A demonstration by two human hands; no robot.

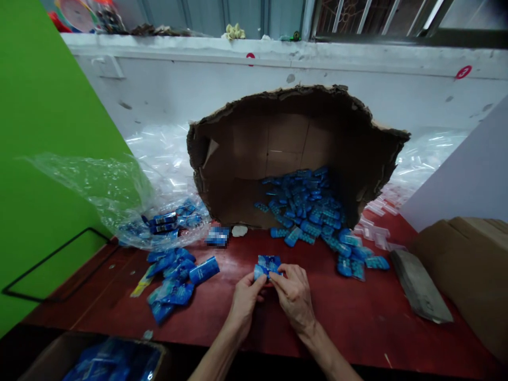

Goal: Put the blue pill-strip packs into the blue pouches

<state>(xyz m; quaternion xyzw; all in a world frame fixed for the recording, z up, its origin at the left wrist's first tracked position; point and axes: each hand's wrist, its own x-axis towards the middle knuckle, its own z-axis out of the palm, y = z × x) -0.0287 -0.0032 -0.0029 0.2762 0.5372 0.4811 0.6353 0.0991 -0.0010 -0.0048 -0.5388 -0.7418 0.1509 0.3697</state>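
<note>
Near the front middle of the red table [214,317], my left hand [246,299] and my right hand [294,293] pinch a small blue packet [269,262] between them. The fingers of both are closed on its near edge. Left of my hands lies a loose pile of blue pouches [172,280], with a blue card roll [204,270] beside it. Beyond my hands, a torn cardboard box [246,153] lies on its side, its opening facing me. Many blue blister-like packs [309,206] spill from it toward the right.
A clear plastic bag [119,196] with blue packets sits back left, near a black wire frame [55,254]. Clear plastic pieces [375,233], a grey flat bundle [418,286] and a brown carton [468,275] are at right. An open box [159,365] stands below the front edge.
</note>
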